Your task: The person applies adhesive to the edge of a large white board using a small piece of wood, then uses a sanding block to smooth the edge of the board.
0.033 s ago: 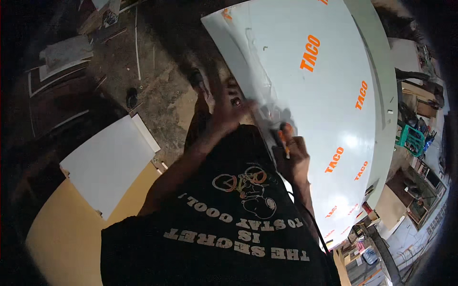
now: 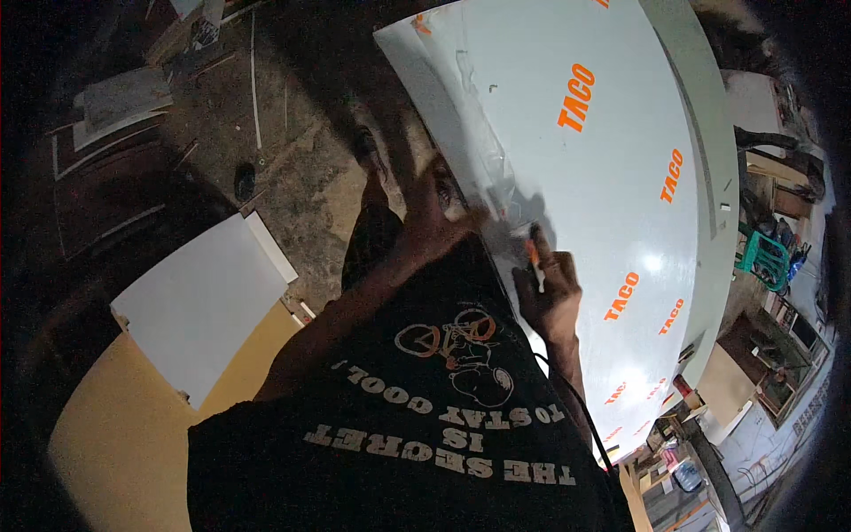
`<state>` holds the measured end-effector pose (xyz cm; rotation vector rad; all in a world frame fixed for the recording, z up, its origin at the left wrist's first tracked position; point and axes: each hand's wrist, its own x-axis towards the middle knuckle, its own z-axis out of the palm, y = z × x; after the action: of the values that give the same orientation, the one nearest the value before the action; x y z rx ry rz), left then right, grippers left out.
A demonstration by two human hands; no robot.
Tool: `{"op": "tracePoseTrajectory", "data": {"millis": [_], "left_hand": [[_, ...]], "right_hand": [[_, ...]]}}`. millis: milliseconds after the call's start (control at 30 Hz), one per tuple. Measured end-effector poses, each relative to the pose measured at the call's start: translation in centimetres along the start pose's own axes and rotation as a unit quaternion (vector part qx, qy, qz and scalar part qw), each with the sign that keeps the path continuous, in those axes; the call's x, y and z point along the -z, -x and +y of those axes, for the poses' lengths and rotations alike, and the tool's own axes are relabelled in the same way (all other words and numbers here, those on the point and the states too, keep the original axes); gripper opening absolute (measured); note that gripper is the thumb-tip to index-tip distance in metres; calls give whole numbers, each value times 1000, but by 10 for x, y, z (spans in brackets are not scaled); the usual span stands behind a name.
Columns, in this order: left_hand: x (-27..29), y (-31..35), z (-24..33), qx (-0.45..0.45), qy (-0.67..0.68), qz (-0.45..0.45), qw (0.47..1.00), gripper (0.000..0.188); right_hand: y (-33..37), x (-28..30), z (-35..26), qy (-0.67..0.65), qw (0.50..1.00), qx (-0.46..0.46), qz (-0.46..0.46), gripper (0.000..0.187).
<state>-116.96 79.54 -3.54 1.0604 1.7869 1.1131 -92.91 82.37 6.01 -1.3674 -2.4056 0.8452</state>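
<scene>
A large white panel (image 2: 612, 204) with orange print lies in front of me and to the right, its near edge by my body. Clear film (image 2: 496, 160) looks wrinkled along that left edge. My right hand (image 2: 554, 297) is over the panel near this edge, closed round a small orange-and-black hand tool (image 2: 534, 248); its exact kind is hard to make out. At the panel's edge, my left hand (image 2: 439, 226) reaches in from the left. Its fingers are dim and blurred, so its grip cannot be told.
Left of me, a white board (image 2: 208, 301) lies on a tan sheet (image 2: 106, 426). Thin strips (image 2: 256, 89) and scraps are scattered on the dark floor. A pale green board edge (image 2: 709, 160) shows beyond the panel. A green plastic item (image 2: 764, 262) stands at the right.
My left hand has moved slightly down and right along the panel's edge. The right hand has shifted a little to the right with the tool, which now shows less orange.
</scene>
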Motion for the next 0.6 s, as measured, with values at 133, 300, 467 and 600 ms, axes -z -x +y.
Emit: {"op": "tracePoseTrajectory", "data": {"millis": [133, 300, 467, 600], "left_hand": [[-21, 25, -4, -18, 94, -73, 993, 108], [29, -76, -26, 47, 100, 71, 991, 123], [88, -170, -52, 60, -5, 219, 974, 101], [109, -177, -91, 29, 45, 183, 982, 74]], "right_hand": [[-9, 7, -5, -13, 999, -24, 43, 68], [-6, -9, -17, -11, 996, 87, 3, 66], [-18, -30, -23, 41, 996, 13, -77, 60], [-48, -36, -45, 114, 989, -4, -99, 62]]}}
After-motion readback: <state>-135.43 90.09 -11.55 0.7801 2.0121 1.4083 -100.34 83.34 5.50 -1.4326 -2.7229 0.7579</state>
